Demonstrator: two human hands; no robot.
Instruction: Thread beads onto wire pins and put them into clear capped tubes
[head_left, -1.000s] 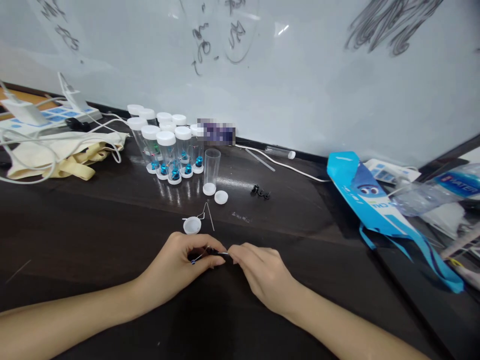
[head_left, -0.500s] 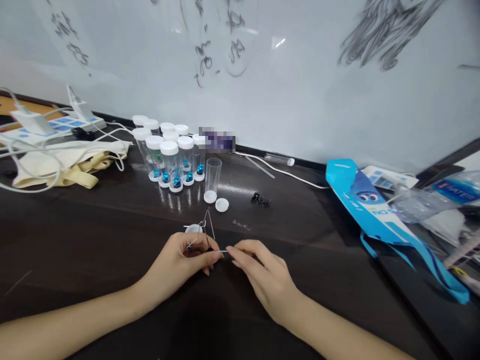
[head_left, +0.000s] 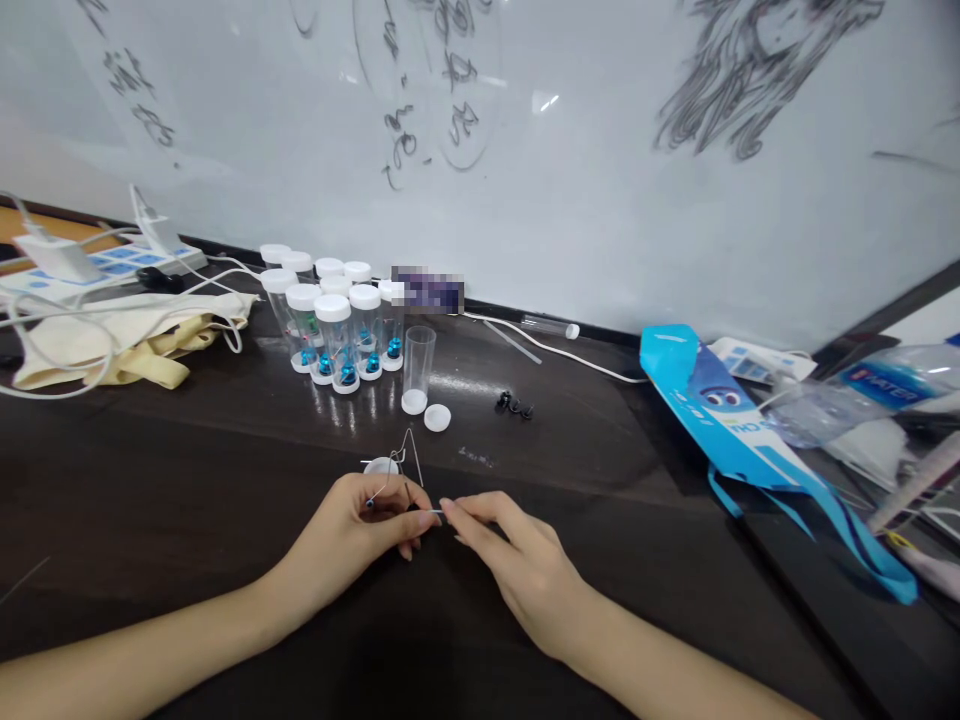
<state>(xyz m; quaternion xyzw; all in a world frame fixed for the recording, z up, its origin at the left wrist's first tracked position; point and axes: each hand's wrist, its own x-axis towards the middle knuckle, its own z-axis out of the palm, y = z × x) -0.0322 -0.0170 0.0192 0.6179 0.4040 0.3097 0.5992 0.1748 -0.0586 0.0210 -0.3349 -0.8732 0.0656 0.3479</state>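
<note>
Fingertips are hiding both ends of one thin pale rod (head_left: 437, 512); fingers of the left hand (head_left: 360, 522) and right hand (head_left: 517, 555) are pinching it above the bench (head_left: 187, 480). Ten capped tubes (head_left: 337, 342) are standing beyond. The left hand is now covering part of one white cap (head_left: 381, 467), almost fully exposed one second earlier.

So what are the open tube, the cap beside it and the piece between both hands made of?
Open tube: likely clear plastic, possibly glass; see-through, glossy walls. Cap: probably smooth plastic; opaque, even white. Thin piece: perhaps metal, being pale and wire-like; too small to judge its finish.
</note>
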